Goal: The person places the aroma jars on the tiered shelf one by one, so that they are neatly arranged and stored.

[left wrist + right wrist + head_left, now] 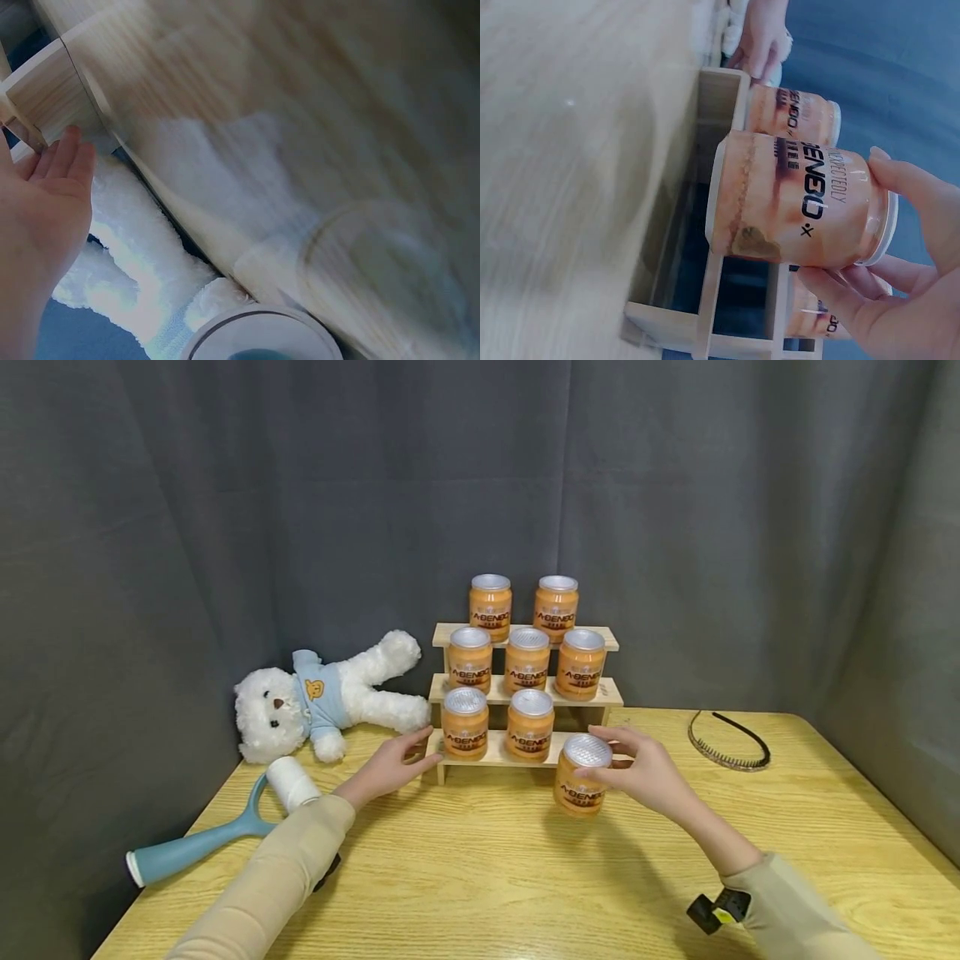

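held jar (581, 777): orange w/ silver lid, in the right hand (645, 770), just in front of the rack's bottom step at its right end; base looks on or just above the tabletop, can't tell which.
right hand: fingers and thumb curled round the jar's top and side. right wrist view shows fingertips (900, 180) on the lid rim and the "benbo" label, which the head view shows small.
left hand (390, 767): fingers straight and together, tips at the left end of the rack's bottom step. left wrist view shows fingertips (69, 154) against the wood end (49, 94), rest blurred.
rack (525, 697): 3-step wood, near the tabletop's far edge, centre; 7 more jars on it, 2 top, 3 mid, 2 bottom.
teddy bear (330, 693): lying at far left corner.
lint roller (217, 831): along left edge, seen whole in head view only.
headband (731, 739): toward far right corner, head view only.
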Motion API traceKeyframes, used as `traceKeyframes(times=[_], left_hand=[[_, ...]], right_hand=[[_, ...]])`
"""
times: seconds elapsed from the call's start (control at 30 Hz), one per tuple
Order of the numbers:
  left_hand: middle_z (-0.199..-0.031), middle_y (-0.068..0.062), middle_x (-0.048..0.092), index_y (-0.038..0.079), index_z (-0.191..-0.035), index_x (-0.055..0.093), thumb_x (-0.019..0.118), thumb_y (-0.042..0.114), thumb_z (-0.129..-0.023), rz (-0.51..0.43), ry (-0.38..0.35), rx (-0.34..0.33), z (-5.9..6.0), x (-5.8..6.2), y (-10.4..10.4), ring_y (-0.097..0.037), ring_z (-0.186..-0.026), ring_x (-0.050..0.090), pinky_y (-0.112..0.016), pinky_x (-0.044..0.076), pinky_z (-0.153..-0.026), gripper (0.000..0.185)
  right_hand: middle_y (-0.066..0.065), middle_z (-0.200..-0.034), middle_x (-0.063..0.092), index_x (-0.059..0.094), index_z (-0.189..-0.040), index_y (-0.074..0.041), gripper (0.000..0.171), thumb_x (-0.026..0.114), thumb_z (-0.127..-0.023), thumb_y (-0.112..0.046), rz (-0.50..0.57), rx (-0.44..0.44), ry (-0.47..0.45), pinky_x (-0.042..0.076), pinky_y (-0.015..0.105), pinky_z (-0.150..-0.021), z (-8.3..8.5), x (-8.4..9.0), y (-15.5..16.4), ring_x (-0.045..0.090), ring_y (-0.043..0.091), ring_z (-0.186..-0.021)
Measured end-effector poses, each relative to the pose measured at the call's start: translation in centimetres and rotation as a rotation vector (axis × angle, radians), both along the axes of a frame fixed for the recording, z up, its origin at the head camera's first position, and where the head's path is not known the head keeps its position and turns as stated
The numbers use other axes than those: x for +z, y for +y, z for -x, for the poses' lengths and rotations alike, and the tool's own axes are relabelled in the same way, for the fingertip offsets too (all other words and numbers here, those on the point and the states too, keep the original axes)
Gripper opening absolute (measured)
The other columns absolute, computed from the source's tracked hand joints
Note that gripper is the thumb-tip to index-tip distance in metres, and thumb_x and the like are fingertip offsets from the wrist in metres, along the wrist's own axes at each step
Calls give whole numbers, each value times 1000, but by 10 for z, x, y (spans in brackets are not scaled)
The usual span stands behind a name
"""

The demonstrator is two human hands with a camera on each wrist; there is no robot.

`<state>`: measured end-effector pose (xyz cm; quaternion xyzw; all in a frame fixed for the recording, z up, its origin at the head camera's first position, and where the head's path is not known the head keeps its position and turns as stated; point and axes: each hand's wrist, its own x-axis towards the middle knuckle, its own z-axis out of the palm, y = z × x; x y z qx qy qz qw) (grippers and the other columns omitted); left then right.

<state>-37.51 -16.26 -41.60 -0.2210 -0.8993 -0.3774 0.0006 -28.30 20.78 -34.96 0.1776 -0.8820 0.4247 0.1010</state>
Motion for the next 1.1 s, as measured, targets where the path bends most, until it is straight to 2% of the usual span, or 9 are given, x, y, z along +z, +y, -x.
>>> traceKeyframes(times=[0.23, 0.33, 0.57, 0.9, 1.1], left_hand=[[-148, -14, 36, 9, -147, 32, 56, 46, -92, 4, -5, 8, 0, 0, 0, -32, -127, 47, -44, 43, -105, 71], [-148, -14, 36, 9, -147, 31, 57, 46, -91, 2, -10, 9, -1, -1, 0, -32, -127, 47, -44, 43, -105, 72], [-149, -14, 35, 7, -147, 30, 57, 44, -92, -4, -23, 13, -2, -1, 0, -32, -127, 47, -43, 43, -105, 72], [-147, -16, 37, 5, -146, 33, 58, 40, -92, 13, 16, 16, -3, -1, 2, -32, -125, 49, -43, 42, -106, 70], [-146, -16, 39, 5, -146, 32, 59, 41, -92, -8, 3, 17, -2, 1, 2, -31, -124, 50, -42, 44, -104, 70]], right_hand=[[19, -137, 47, 50, -135, -4, 66, 76, -80, -28, 21, -20, -17, 57, 37, -83, 5, 10, 7, 55, 38, -117], [18, -138, 46, 48, -136, -3, 66, 75, -81, -28, 56, -11, -29, 56, 37, -87, 7, 11, 7, 52, 38, -120], [16, -130, 50, 47, -137, -7, 68, 74, -81, -33, 85, -30, -37, 57, 37, -84, 15, 11, 6, 54, 37, -119], [20, -142, 41, 38, -143, -5, 72, 71, -84, -30, 148, -63, -121, 52, 44, -93, 27, 5, 11, 49, 35, -125], [20, -140, 41, 36, -145, -6, 72, 69, -86, -32, 106, -54, -82, 50, 50, -94, 36, 3, 14, 47, 40, -124]])
